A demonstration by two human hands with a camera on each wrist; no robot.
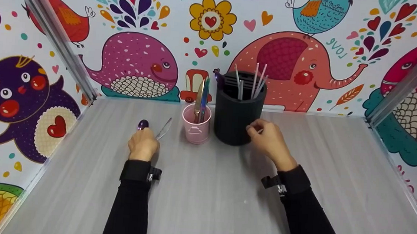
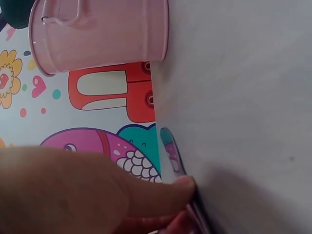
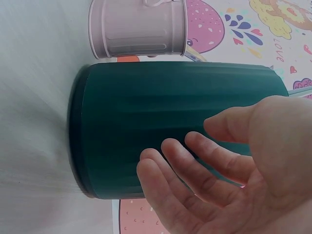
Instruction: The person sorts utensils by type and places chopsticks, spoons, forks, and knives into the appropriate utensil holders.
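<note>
My left hand [image 1: 144,144] is low over the table, left of a pink pail [image 1: 197,131]. Its thumb and fingers pinch a slim, shiny piece of cutlery [image 2: 170,150]; the part within the grip is hidden. Just past the knuckles shows a dark purple, spoon-like end [image 1: 143,124]. Beside the black cylindrical utensil holder [image 1: 236,115] is my right hand [image 1: 270,141], its fingers loosely bent and nothing between them. In the right wrist view the holder [image 3: 146,112] looks dark green; whether the fingertips touch it I cannot tell.
A gold and a rainbow-coloured utensil [image 1: 204,98] stand in the pink pail. Several thin metallic sticks [image 1: 256,81] and a purple utensil [image 1: 219,78] rise from the holder's slotted top. Printed panels [image 1: 206,50] border the grey tabletop [image 1: 202,198].
</note>
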